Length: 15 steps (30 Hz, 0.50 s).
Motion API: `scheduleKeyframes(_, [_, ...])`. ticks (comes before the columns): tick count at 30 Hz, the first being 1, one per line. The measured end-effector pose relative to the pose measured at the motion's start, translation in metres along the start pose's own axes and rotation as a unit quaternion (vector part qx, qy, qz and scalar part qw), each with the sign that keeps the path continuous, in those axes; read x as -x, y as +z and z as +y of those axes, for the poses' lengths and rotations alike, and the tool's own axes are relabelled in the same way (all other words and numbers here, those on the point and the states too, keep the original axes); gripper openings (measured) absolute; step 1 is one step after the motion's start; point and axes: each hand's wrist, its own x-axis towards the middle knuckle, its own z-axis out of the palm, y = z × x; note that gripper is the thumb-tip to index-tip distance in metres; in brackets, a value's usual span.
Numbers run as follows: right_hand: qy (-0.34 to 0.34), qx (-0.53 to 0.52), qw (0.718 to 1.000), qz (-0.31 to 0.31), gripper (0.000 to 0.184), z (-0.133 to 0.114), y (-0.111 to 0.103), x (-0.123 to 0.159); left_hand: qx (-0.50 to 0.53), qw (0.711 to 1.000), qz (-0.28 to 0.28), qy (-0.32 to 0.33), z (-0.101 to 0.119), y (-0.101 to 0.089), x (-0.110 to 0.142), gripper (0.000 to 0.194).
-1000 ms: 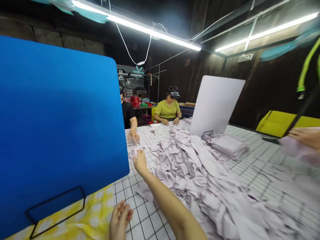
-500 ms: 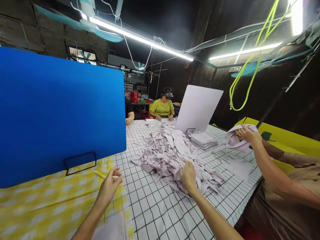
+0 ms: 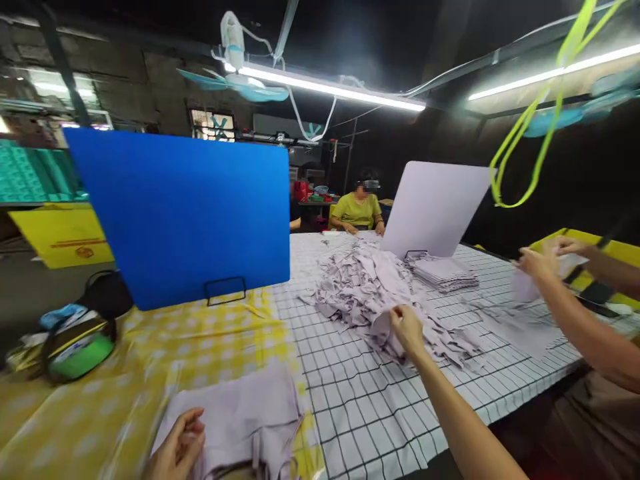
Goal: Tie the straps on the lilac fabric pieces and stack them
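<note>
My right hand (image 3: 407, 330) pinches the edge of a pale lilac fabric piece (image 3: 382, 325) at the near side of a heap. That heap of lilac fabric scraps (image 3: 363, 283) spreads over the white grid-patterned tablecloth (image 3: 345, 407). At the lower left, my left hand (image 3: 180, 445) is loosely curled with fingers apart and nothing visible in it. It hovers over or rests beside a flat lilac cloth stack (image 3: 240, 407) with loose strips at its near edge; contact cannot be made out.
A blue board (image 3: 200, 213) stands on the yellow checked cloth (image 3: 260, 327). Behind the heap are a lilac board (image 3: 440, 207) and a fabric stack (image 3: 445, 272). A co-worker's hands (image 3: 537, 263) handle fabric at right; another person (image 3: 357, 210) sits opposite. A bag (image 3: 80, 340) lies left.
The view has swung left, bringing the near lilac stack into sight. My left hand has moved down to that stack. My right hand has taken hold of a fabric piece from the heap.
</note>
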Motion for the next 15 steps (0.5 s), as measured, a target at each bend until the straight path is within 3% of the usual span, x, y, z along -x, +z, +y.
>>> scheduleKeyframes(3, [-0.015,-0.004,1.000,-0.010,0.030,-0.029,-0.008,0.008,-0.129,0.989,0.048,0.053,0.003,-0.030,-0.001,0.041])
scheduleKeyframes(5, [-0.037,-0.014,0.998,-0.056,0.032,-0.051,0.002,0.023,-0.229,0.965,0.106,0.074,0.007,-0.042,-0.006,0.033])
scheduleKeyframes(6, [-0.053,-0.023,0.994,-0.096,0.029,-0.062,0.011,0.036,-0.281,0.950,0.124,0.053,0.010,-0.045,-0.010,0.033])
scheduleKeyframes(7, [-0.070,-0.033,0.986,-0.145,0.024,-0.072,0.023,0.051,-0.329,0.937,0.119,0.014,0.013,-0.046,-0.015,0.034])
scheduleKeyframes(9, [-0.095,-0.048,0.962,-0.253,0.015,-0.092,0.050,0.087,-0.391,0.914,0.054,-0.094,0.017,-0.044,-0.023,0.037])
scheduleKeyframes(11, [-0.097,-0.046,0.941,-0.320,0.021,-0.109,0.076,0.122,-0.396,0.906,0.004,-0.148,0.020,-0.039,-0.029,0.041])
scheduleKeyframes(15, [-0.092,-0.033,0.933,-0.346,0.027,-0.127,0.111,0.163,-0.376,0.910,-0.023,-0.172,0.020,-0.032,-0.034,0.043])
